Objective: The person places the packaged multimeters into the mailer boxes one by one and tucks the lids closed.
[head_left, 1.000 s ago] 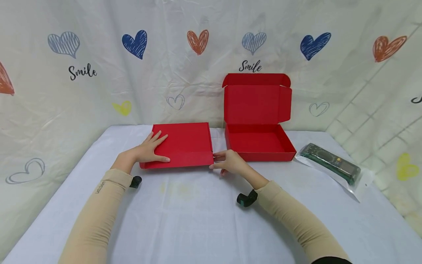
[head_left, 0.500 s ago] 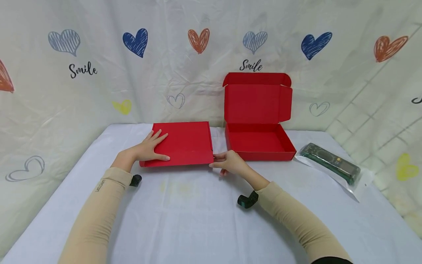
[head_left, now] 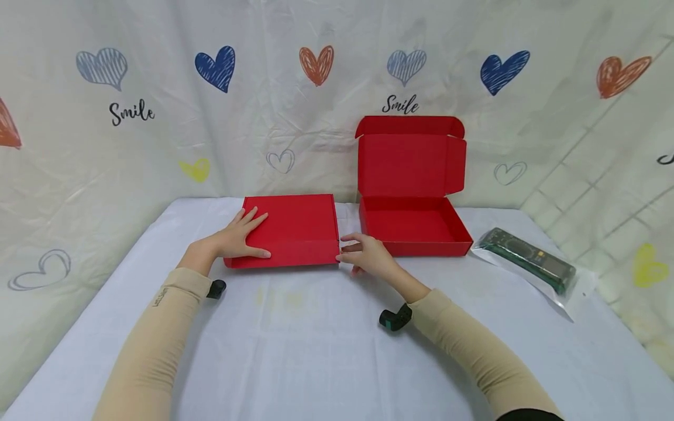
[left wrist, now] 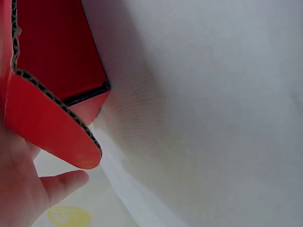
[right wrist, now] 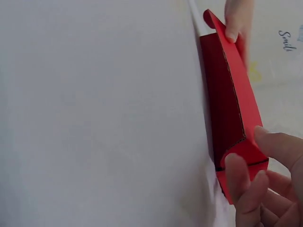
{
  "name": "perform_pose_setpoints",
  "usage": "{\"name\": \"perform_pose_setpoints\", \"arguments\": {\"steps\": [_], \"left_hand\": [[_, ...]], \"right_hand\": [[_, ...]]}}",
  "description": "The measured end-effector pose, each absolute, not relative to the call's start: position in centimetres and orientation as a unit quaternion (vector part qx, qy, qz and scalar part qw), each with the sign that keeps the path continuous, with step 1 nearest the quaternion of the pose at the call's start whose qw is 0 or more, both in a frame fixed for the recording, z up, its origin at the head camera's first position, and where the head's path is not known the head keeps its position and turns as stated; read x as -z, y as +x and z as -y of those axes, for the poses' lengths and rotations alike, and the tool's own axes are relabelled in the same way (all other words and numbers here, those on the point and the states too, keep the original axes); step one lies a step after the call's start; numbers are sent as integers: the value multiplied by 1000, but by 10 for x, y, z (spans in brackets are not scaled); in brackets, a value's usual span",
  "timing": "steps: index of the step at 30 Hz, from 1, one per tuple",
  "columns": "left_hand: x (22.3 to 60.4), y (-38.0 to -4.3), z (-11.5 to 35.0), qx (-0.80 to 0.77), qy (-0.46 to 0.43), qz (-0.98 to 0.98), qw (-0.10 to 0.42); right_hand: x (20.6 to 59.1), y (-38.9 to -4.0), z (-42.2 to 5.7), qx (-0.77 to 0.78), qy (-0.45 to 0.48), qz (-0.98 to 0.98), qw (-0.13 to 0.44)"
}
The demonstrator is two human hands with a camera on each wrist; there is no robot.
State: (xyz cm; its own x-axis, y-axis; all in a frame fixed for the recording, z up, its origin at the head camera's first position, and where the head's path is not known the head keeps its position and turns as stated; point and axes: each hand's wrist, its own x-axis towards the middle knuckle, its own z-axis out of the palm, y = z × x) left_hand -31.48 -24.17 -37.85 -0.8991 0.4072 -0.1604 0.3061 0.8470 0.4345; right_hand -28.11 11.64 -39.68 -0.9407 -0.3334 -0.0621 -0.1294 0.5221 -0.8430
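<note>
A red cardboard mailer box (head_left: 295,219) lies on the white-covered table with its lid down at the back. The lid's front panel is lifted, and the right wrist view shows a gap under it. My left hand (head_left: 237,237) rests on the lid's left part, fingers spread; in the left wrist view a rounded side flap (left wrist: 61,127) sticks out beside the thumb. My right hand (head_left: 368,255) is at the front right corner, its fingers loosely bent. In the right wrist view those fingers (right wrist: 236,170) are at the corner's small flap; firm contact is unclear.
A second red box (head_left: 416,219) stands at the back right with its lid raised. Right of it lies a dark green object in a clear and white plastic packet (head_left: 529,263). A printed cloth backdrop hangs behind the table. Small black cameras sit at both wrists.
The fingers of my right hand have shifted slightly at the box's corner, the upper one lifting a little. The lid's front panel tilts slightly differently. My left hand has stayed in place.
</note>
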Motion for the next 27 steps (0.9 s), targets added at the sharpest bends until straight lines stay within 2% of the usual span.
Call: {"name": "perform_pose_setpoints", "arguments": {"steps": [4,10,17,27], "left_hand": [[378,-315,239,-199,186,-954,124],[381,-317,234,-195,184,-955,128],[379,-319,231,-210,179,-951,137],[379,-325,236,-241,180,-945,127]], "right_hand": [[394,-282,-110,420,-171,-888,83],[394,-290,-99,348,-252,-898,96],[389,-299,-91,272,-262,-918,119],[388,-292,-83,232,-262,-932,96]]}}
